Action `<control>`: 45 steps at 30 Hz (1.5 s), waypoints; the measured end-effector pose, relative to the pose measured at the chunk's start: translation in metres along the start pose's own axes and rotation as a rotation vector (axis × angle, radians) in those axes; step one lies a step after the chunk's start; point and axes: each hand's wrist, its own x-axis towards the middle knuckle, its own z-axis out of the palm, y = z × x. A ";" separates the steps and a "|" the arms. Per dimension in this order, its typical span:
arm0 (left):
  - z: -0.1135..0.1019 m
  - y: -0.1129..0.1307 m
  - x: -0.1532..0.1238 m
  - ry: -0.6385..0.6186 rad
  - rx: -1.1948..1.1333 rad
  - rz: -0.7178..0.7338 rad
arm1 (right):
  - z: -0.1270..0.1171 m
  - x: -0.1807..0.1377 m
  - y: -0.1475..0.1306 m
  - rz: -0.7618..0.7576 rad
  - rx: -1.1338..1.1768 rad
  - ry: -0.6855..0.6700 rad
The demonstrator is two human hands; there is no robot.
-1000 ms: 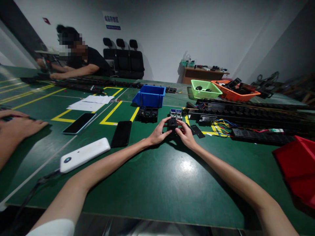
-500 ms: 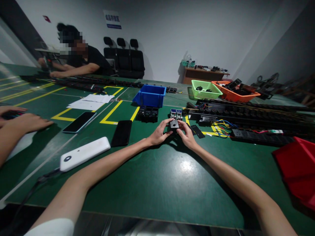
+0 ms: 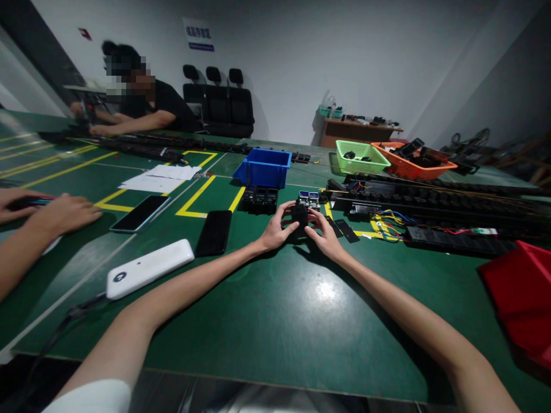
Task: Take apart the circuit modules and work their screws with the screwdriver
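Observation:
Between both hands, just above the green table (image 3: 258,321), is a small black box-shaped part (image 3: 299,214). My left hand (image 3: 278,229) grips its left side with bent fingers and thumb. On the other side, my right hand (image 3: 325,234) has its fingers curled against the part. Right behind it sit small modules with blue tops (image 3: 309,197). Several black blocks (image 3: 259,199) stand in a group to the left, and flat black plates (image 3: 346,230) lie to the right of my right hand.
A blue bin (image 3: 264,168), a green basket (image 3: 360,157) and an orange basket (image 3: 413,160) stand farther back. Long black assemblies with wires (image 3: 413,206) lie at right, near a red bin (image 3: 523,292). Phones (image 3: 214,233) and a white device (image 3: 150,269) lie left. A co-worker's hands (image 3: 64,215) are at far left.
The black part has been turned between my hands: its lighter grey face with a dark spot no longer shows, and a dark side faces me. The co-worker's hands at left shifted slightly right.

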 end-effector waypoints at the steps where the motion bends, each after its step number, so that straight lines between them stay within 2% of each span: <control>1: -0.001 -0.003 0.002 0.051 -0.026 -0.029 | 0.000 0.000 0.002 0.011 -0.003 -0.015; 5: -0.007 -0.014 0.008 0.209 -0.095 -0.131 | 0.002 0.001 0.012 0.088 -0.017 -0.040; 9: -0.009 -0.018 0.008 0.204 -0.220 -0.242 | 0.004 0.001 0.017 0.139 0.038 -0.039; 12: -0.007 -0.018 0.007 0.195 -0.256 -0.272 | 0.003 0.001 0.016 0.161 0.087 -0.020; 22: -0.007 -0.016 0.007 0.080 -0.098 -0.218 | -0.005 0.004 0.007 0.119 0.250 0.143; 30: -0.009 -0.021 0.006 0.104 0.033 -0.227 | -0.004 0.004 0.004 0.071 0.330 0.122; 38: -0.006 -0.019 0.007 0.116 0.016 -0.150 | -0.002 0.004 0.009 0.104 0.205 0.086; 45: -0.004 -0.010 0.006 0.105 0.115 -0.095 | -0.002 0.003 0.005 0.075 0.142 0.101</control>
